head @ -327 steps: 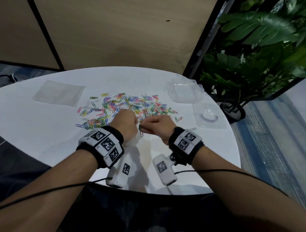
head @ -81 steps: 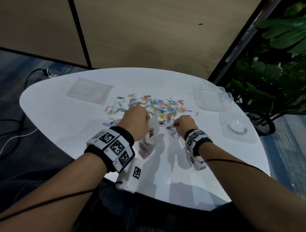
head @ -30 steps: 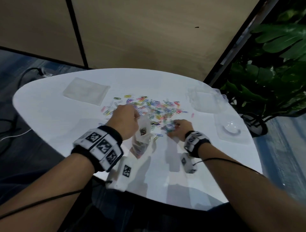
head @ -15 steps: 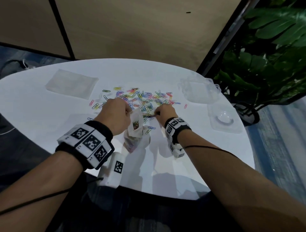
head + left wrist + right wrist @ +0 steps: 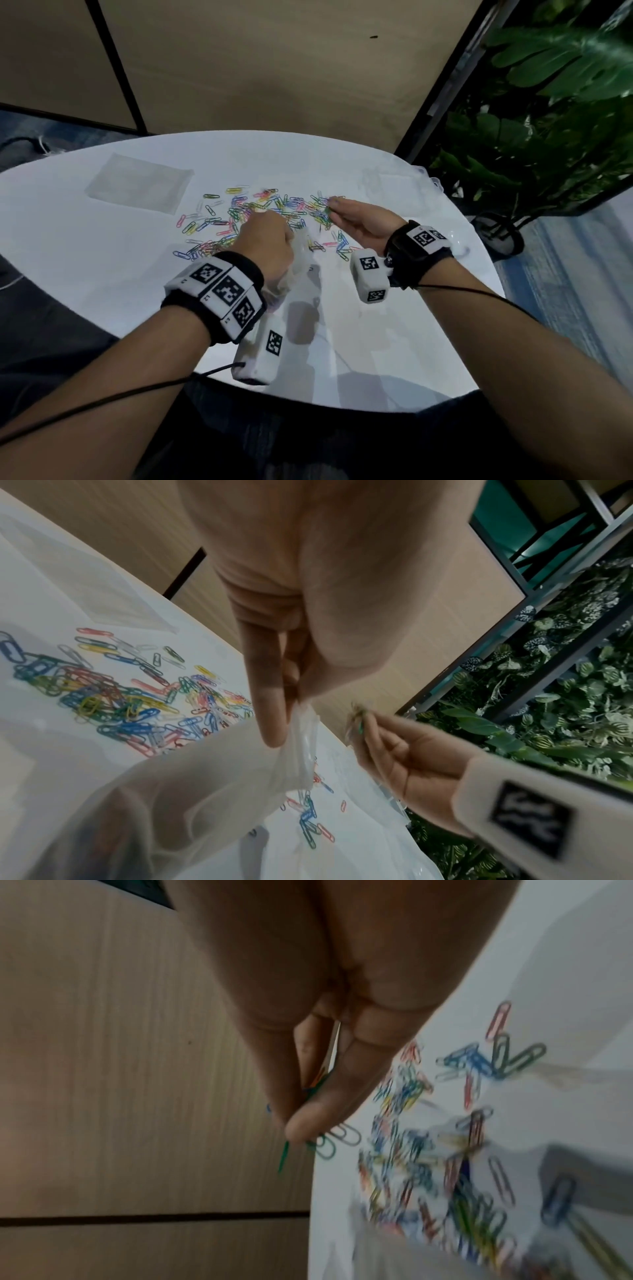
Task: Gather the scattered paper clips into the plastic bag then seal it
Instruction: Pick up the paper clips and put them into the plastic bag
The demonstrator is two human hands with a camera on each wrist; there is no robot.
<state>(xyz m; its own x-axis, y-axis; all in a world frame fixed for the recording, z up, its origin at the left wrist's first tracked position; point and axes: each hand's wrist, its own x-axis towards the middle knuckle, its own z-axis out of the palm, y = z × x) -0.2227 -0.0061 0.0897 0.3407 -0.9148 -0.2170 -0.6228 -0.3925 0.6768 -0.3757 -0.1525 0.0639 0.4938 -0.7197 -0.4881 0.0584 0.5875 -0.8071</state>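
Many coloured paper clips [image 5: 260,212] lie scattered on the white round table [image 5: 102,260]. My left hand [image 5: 263,240] pinches the rim of a clear plastic bag [image 5: 294,263], holding it upright above the table; in the left wrist view the plastic bag [image 5: 212,772] hangs below my fingers [image 5: 270,718]. My right hand [image 5: 356,219] is lifted over the clips, just right of the bag, pinching a small bunch of clips [image 5: 327,210] between thumb and fingers. The pinched clips [image 5: 322,1139] stick out below my fingertips [image 5: 304,1126] in the right wrist view.
A flat clear bag [image 5: 137,183] lies at the table's back left. A clear plastic box [image 5: 394,181] and a clear lid [image 5: 459,243] sit at the right edge. Green plants [image 5: 548,120] stand right of the table, a wooden wall behind.
My right hand has picked a pinch of clips from the pile and risen off the table, palm turned up. My left hand still holds the bag in the same place.
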